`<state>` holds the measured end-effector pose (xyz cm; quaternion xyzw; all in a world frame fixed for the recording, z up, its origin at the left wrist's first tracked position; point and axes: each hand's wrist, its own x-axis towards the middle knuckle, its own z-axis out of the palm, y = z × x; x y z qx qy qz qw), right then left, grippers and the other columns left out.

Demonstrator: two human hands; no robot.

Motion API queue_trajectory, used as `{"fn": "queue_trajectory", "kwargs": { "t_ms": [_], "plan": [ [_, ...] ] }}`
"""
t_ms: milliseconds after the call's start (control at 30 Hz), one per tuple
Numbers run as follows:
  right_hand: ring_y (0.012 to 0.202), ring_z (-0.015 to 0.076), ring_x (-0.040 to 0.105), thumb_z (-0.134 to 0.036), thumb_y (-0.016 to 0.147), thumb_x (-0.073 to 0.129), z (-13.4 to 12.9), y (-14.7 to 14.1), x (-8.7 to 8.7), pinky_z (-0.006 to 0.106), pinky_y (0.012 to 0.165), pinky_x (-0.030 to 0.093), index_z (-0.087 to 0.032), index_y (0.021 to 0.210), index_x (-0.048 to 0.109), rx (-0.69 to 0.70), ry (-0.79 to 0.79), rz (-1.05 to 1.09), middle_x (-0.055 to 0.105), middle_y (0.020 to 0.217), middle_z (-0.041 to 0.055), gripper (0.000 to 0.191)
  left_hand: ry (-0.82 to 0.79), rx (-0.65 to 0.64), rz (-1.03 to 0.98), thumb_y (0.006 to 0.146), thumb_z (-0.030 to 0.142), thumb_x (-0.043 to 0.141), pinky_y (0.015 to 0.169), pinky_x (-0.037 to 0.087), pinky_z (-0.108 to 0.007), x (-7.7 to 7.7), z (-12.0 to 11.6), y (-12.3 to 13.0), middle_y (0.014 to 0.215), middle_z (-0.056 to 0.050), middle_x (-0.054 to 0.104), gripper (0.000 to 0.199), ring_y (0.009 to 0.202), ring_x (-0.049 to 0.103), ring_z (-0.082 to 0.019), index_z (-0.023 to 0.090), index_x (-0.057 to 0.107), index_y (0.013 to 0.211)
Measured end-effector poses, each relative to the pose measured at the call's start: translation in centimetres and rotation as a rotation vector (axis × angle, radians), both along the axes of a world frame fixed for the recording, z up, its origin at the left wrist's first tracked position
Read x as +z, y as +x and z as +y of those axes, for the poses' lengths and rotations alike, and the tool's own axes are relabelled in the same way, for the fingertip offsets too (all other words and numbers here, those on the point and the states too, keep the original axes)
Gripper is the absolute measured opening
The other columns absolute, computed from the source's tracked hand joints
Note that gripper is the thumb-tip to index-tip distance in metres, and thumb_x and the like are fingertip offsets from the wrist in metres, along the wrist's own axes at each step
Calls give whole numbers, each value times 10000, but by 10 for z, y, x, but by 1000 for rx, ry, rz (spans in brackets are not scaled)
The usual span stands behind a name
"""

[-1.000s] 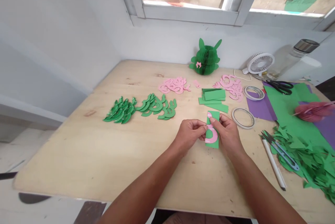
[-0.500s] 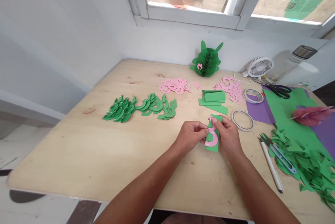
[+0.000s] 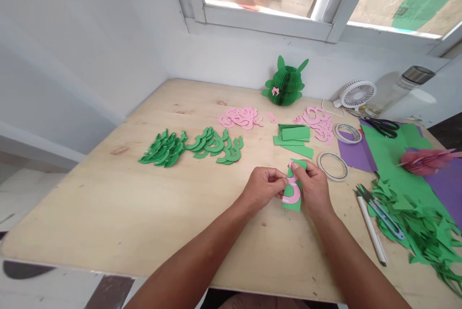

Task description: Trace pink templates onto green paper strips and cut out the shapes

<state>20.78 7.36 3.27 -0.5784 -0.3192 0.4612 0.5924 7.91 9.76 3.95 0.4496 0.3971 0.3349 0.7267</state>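
Between my hands is a green paper strip (image 3: pixel 292 205) with a curved pink paper cutout (image 3: pixel 295 196), shaped like a 3, lying on its face. White marks show on the pink piece. My right hand (image 3: pixel 316 186) is closed on the strip's right edge, the thumb pressing near the top of the pink cutout. From the other side my left hand (image 3: pixel 263 185) pinches the left edge where strip and cutout meet; its fingertips are partly hidden. Just beyond lies a stack of green paper strips (image 3: pixel 296 134).
Left of my hands are piles of curved green cutouts (image 3: pixel 216 144) and folded green pieces (image 3: pixel 164 149). Pink cutouts (image 3: pixel 240 117) lie behind. To the right are a tape roll (image 3: pixel 319 167), thread snips (image 3: pixel 384 215), a white pen (image 3: pixel 371 229), green scraps (image 3: pixel 426 229) and black scissors (image 3: pixel 382 127).
My hands hold nearly the same grip on the strip and the pink cutout. The camera view has shifted very slightly.
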Motion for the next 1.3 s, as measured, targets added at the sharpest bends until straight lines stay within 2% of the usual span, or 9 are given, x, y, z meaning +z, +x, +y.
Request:
{"fn": "queue_trajectory", "kwargs": {
  "t_ms": [200, 367, 600, 733, 1000, 1167, 1300],
  "plan": [
    [502, 104, 388, -387, 683, 763, 1, 1, -1, 247, 475, 335, -193, 575, 524, -19, 15, -21, 466, 547, -54, 326, 0, 6, -4, 648, 186, 644, 495, 462, -204, 1, 0, 1, 518, -4, 620, 75, 477, 558, -97, 127, 685, 629],
    [528, 117, 435, -400, 697, 747, 1, 2, -4, 250, 500, 369, -198, 593, 540, 17, 25, -29, 512, 572, -40, 307, 0, 29, 14, 639, 182, 653, 494, 459, -204, 0, 2, 1, 536, -7, 632, 64, 483, 562, -98, 132, 687, 620],
    [644, 140, 546, -407, 723, 717, 1, 0, 3, 257, 613, 436, -208, 818, 670, 97, 5, -2, 644, 730, -14, 225, 25, 193, -12, 644, 242, 680, 519, 448, -207, 1, 7, -2, 519, 12, 607, 107, 493, 540, -93, 137, 681, 627],
    [664, 149, 558, -418, 718, 716, 1, 0, 8, 259, 622, 436, -193, 803, 672, 127, -24, -56, 653, 731, 5, 245, 49, 264, -13, 659, 258, 678, 533, 429, -206, 5, 9, -4, 537, 7, 617, 120, 511, 542, -95, 140, 687, 645],
    [592, 129, 460, -467, 726, 701, 0, 2, 7, 244, 528, 326, -183, 663, 618, 256, -63, -256, 562, 635, -12, 303, 57, 343, -12, 655, 267, 676, 513, 412, -206, 3, 10, -5, 527, 16, 598, 126, 498, 528, -94, 143, 675, 637],
    [526, 102, 372, -453, 678, 741, -2, 1, 4, 243, 483, 251, -174, 681, 634, 299, -102, -304, 519, 589, -30, 299, 55, 367, -25, 659, 255, 660, 495, 410, -204, 2, 10, -5, 504, 25, 575, 117, 467, 498, -80, 142, 659, 627],
    [514, 91, 313, -459, 661, 742, -2, -1, 6, 243, 483, 215, -176, 625, 571, 313, -128, -272, 438, 554, -45, 332, 48, 357, -26, 665, 251, 656, 490, 415, -205, 3, 10, -5, 505, 26, 572, 114, 465, 499, -80, 138, 665, 656]
  ]
}}
